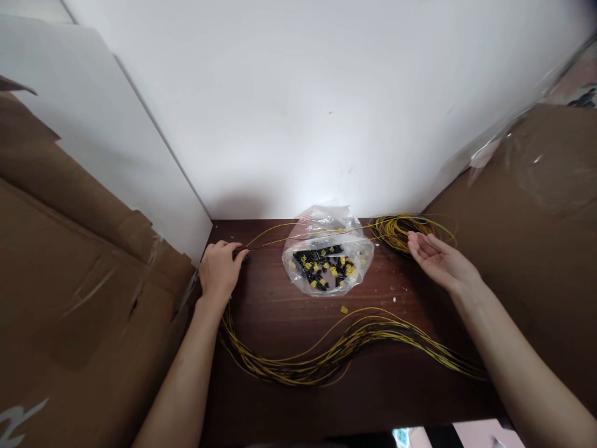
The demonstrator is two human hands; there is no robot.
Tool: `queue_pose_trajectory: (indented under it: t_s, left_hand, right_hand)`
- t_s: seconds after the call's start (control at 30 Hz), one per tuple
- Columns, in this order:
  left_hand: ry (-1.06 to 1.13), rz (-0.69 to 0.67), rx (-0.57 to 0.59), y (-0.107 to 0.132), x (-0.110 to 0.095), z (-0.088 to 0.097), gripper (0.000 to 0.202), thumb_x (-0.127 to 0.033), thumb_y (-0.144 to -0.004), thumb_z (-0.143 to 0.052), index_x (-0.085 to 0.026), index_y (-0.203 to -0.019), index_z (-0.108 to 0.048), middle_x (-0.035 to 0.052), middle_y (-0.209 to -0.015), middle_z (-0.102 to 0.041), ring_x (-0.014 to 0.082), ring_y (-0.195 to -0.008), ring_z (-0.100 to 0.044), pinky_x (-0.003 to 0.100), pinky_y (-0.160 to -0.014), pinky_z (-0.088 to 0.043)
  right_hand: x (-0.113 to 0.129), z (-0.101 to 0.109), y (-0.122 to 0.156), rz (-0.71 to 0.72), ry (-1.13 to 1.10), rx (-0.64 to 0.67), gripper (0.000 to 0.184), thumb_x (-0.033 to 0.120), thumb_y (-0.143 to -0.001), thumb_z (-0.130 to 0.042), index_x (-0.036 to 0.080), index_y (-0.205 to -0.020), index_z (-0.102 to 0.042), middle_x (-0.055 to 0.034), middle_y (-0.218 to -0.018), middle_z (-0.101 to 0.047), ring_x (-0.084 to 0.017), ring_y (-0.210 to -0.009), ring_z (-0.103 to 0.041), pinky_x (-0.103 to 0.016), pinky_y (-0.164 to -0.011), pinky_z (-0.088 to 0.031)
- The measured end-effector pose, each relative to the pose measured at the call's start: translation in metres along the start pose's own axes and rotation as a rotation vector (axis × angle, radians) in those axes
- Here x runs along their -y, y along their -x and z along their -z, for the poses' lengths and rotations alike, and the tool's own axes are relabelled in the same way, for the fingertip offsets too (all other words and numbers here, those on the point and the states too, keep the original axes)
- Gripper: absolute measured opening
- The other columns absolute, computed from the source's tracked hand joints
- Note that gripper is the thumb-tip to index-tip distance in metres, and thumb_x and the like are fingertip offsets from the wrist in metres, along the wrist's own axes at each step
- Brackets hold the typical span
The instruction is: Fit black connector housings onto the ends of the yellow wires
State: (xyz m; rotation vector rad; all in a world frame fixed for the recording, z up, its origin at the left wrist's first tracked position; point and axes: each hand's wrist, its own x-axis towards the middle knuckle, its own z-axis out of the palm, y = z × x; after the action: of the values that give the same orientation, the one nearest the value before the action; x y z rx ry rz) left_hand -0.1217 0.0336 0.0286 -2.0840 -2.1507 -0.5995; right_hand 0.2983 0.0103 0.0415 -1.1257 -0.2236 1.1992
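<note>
My left hand [221, 269] pinches thin yellow and black wires [273, 241] at the left of the dark wooden table [275, 317]. From that pinch the wires stretch right, over a clear plastic bag [291, 277], towards a coil of yellow wire [396, 233]. My right hand [441, 261] is beside the coil, palm turned up and fingers extended, with nothing seen in it. Small black and yellow connector pieces [321, 267] fill the open bag. A long bundle of yellow and black wires [298, 370] curves along the front from beneath my left hand to below my right forearm.
Brown cardboard [79, 298] rises on the left, and more cardboard [527, 224] with clear plastic stands on the right. A white wall [298, 112] closes off the back. One loose yellow piece [344, 309] lies in front of the bag.
</note>
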Motion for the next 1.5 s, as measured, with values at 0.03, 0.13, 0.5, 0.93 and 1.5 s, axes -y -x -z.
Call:
queue_pose_trajectory:
  t_s: [0.03,0.13,0.5,0.93,1.5]
  left_hand:
    - [-0.005,-0.003,0.014,0.0,0.0,0.0,0.03,-0.037,-0.083,-0.051,-0.019,-0.097,-0.069,0.0081,-0.091,-0.065,0.026,-0.089,-0.054,0.033,-0.072,-0.043]
    - [-0.015,-0.007,0.047,0.001,-0.002,0.0,0.03,-0.035,-0.082,-0.051,-0.018,-0.1,-0.068,0.0087,-0.094,-0.065,0.0267,-0.091,-0.054,0.034,-0.073,-0.043]
    - [-0.005,-0.029,0.114,0.005,-0.006,0.001,0.031,-0.033,-0.084,-0.046,-0.018,-0.101,-0.067,0.0099,-0.097,-0.061,0.0262,-0.092,-0.053,0.035,-0.077,-0.046]
    - [-0.009,-0.068,0.041,0.008,-0.005,-0.004,0.03,-0.035,-0.084,-0.047,-0.019,-0.094,-0.07,0.0093,-0.099,-0.063,0.0274,-0.094,-0.05,0.038,-0.078,-0.044]
    - [0.296,-0.278,0.052,-0.011,-0.026,-0.038,0.026,-0.027,-0.086,-0.045,-0.016,-0.089,-0.068,0.0072,-0.084,-0.058,0.0196,-0.084,-0.052,0.032,-0.078,-0.042]
  right_hand:
    - [-0.001,0.002,0.002,-0.009,-0.002,-0.001,0.027,0.011,-0.09,-0.04,0.014,-0.079,-0.065,-0.0061,-0.087,-0.07,-0.011,-0.086,-0.067,-0.019,-0.074,-0.058]
    - [0.0,0.006,0.009,-0.061,0.013,0.022,0.028,0.014,-0.09,-0.039,0.012,-0.084,-0.066,-0.0085,-0.093,-0.069,-0.012,-0.089,-0.066,-0.019,-0.076,-0.057]
    - [-0.018,-0.006,0.056,-0.109,0.374,0.362,0.03,0.009,-0.073,-0.065,0.013,-0.103,-0.064,-0.0064,-0.086,-0.069,-0.009,-0.067,-0.064,-0.015,-0.063,-0.056]
    - [-0.02,-0.027,0.033,-0.02,0.408,0.348,0.016,0.007,-0.076,-0.059,0.013,-0.091,-0.065,-0.0096,-0.098,-0.069,-0.012,-0.083,-0.067,-0.018,-0.072,-0.057]
    - [-0.081,-0.175,0.058,0.755,1.261,1.063,0.028,0.017,-0.082,-0.051,0.012,-0.107,-0.062,-0.0106,-0.107,-0.066,-0.018,-0.093,-0.062,-0.034,-0.084,-0.048]
